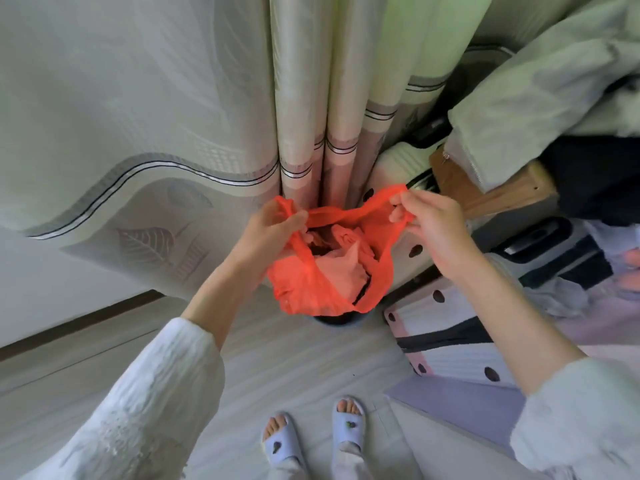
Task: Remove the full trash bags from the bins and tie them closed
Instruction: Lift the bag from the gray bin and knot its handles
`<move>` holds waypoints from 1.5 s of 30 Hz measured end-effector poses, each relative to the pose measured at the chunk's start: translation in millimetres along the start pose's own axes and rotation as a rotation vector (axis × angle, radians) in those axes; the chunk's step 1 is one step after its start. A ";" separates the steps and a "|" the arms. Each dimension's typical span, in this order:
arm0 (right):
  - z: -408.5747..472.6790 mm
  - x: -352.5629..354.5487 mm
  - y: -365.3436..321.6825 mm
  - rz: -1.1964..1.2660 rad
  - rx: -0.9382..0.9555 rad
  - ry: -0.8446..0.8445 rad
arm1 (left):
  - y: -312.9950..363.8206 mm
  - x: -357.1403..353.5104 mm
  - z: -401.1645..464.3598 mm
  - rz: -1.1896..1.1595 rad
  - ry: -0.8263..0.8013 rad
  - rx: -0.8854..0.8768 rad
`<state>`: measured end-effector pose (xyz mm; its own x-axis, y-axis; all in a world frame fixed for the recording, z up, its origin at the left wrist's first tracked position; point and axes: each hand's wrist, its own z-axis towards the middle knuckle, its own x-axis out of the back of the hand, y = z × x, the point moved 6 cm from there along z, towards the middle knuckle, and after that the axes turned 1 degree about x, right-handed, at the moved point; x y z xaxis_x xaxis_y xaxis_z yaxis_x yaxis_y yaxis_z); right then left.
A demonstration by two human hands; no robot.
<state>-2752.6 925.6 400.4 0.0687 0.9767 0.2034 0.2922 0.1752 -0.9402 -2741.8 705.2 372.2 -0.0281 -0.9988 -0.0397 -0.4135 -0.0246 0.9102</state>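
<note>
A thin red trash bag hangs in the middle of the view, its mouth stretched open and crumpled paper showing inside. My left hand grips the bag's left handle loop. My right hand pinches the right handle loop and holds it up and outward. Under the bag only the dark rim of a small bin shows on the floor; the bag hides the rest.
Long pale curtains hang right behind the bag. A white dotted suitcase lies to the right, with a wooden stool and piled clothes above it. Pale floor spreads in front, my slippered feet near the bottom.
</note>
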 end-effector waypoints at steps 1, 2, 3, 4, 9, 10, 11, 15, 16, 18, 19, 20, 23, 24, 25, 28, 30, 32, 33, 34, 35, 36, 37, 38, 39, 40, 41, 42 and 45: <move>-10.9 0.0 -3.1 -0.022 0.007 -0.005 | 2.7 2.2 -9.0 0.063 -0.021 -0.006; -22.1 0.7 -5.1 -0.037 0.007 -0.001 | 2.9 4.6 -17.7 0.126 -0.044 -0.001; -33.2 1.8 -5.4 -0.046 0.004 0.008 | 0.9 7.6 -25.8 0.178 -0.062 0.008; -43.6 2.8 -5.2 -0.050 0.004 0.017 | -1.7 11.5 -32.9 0.230 -0.074 0.015; -86.9 5.3 -5.2 -0.085 0.033 0.027 | 0.1 35.9 -66.0 0.385 0.007 -0.073; -94.8 5.1 -5.1 -0.095 0.049 0.022 | 2.6 37.7 -74.6 0.453 0.022 -0.107; -103.1 4.3 -3.9 -0.114 0.063 0.012 | 4.1 39.1 -84.0 0.525 0.047 -0.135; -130.0 1.1 15.0 -0.214 0.109 -0.021 | -5.9 39.0 -120.3 0.696 0.167 -0.227; -135.6 1.2 24.2 -0.227 0.116 -0.018 | -13.4 39.0 -128.1 0.715 0.201 -0.229; -147.6 0.1 44.2 -0.241 0.128 -0.012 | -33.6 39.6 -141.7 0.711 0.249 -0.232; -153.8 -1.3 54.2 -0.248 0.131 -0.016 | -44.9 39.7 -146.7 0.707 0.256 -0.241; -159.0 -3.7 65.2 -0.255 0.121 -0.030 | -56.1 40.0 -151.3 0.710 0.261 -0.247; -173.0 -14.3 100.1 -0.257 0.057 -0.116 | -87.5 44.4 -162.8 0.714 0.263 -0.261; -177.3 -19.1 109.6 -0.225 0.028 -0.151 | -97.9 47.9 -164.1 0.716 0.256 -0.257; -182.0 -24.3 117.6 -0.189 0.007 -0.183 | -108.2 51.4 -164.9 0.724 0.248 -0.250; -189.1 -39.5 143.7 -0.156 0.004 -0.237 | -137.0 54.7 -161.5 0.735 0.197 -0.238; -190.4 -50.2 163.4 -0.189 0.007 -0.223 | -157.9 50.0 -157.1 0.712 0.121 -0.215; -190.2 -62.9 190.8 -0.195 0.009 -0.199 | -186.6 45.5 -153.9 0.646 0.030 -0.168; -190.2 -70.2 207.0 -0.194 0.006 -0.188 | -204.3 46.2 -152.6 0.601 0.002 -0.143; -190.4 -77.7 224.9 -0.187 0.005 -0.175 | -222.8 48.8 -151.1 0.563 -0.012 -0.133; -190.0 -84.6 243.3 -0.177 0.010 -0.156 | -241.6 52.4 -148.7 0.539 -0.021 -0.149; -189.9 -91.2 261.1 -0.161 0.019 -0.131 | -261.2 56.5 -146.3 0.515 -0.030 -0.171; -190.3 -96.4 278.5 -0.144 0.023 -0.098 | -282.0 60.8 -143.7 0.492 -0.035 -0.185; -189.0 -101.2 296.1 -0.121 0.025 -0.066 | -302.8 65.4 -140.5 0.459 -0.032 -0.186; -187.7 -105.7 313.4 -0.094 0.022 -0.040 | -322.7 70.8 -137.1 0.426 -0.024 -0.186; -185.9 -110.8 330.7 -0.068 0.018 -0.022 | -342.3 76.8 -133.4 0.398 -0.013 -0.182; -183.2 -116.1 346.9 -0.053 0.015 -0.013 | -359.2 81.4 -129.8 0.377 -0.008 -0.183; -180.2 -121.4 360.7 -0.047 0.016 -0.010 | -375.6 85.8 -124.7 0.352 -0.007 -0.188; -170.7 -137.2 390.0 0.001 0.060 -0.011 | -405.7 95.0 -107.4 0.300 0.006 -0.276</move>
<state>-2485.2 838.8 52.4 0.0584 0.9781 0.2000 0.2347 0.1812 -0.9550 -2479.0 615.7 43.4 -0.1042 -0.9635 0.2465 -0.1276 0.2587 0.9575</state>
